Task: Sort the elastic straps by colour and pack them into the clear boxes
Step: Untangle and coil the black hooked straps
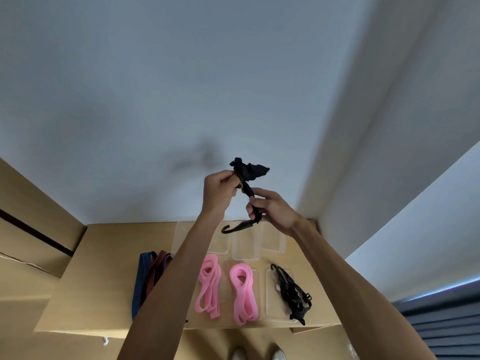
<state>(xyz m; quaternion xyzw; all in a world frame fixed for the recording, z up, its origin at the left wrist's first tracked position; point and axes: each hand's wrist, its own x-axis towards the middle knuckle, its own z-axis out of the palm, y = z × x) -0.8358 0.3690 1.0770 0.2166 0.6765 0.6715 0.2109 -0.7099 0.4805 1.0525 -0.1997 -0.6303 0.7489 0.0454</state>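
Note:
I hold a black elastic strap (246, 178) up in the air in front of the wall. My left hand (219, 189) pinches its bunched upper part. My right hand (270, 207) grips it lower down, and its hooked end (235, 227) dangles below. On the cardboard top lie two pink strap bundles (209, 287) (244, 292), each in a clear box. More black straps (292, 292) fill the clear box (270, 305) at the right. Three clear boxes (245, 245) stand in a row behind them.
Blue, red and purple striped straps (148, 276) lie loose at the left of the cardboard box top (104, 255). More cardboard boxes stand to the left. A wall corner rises at the right. My shoes show at the bottom.

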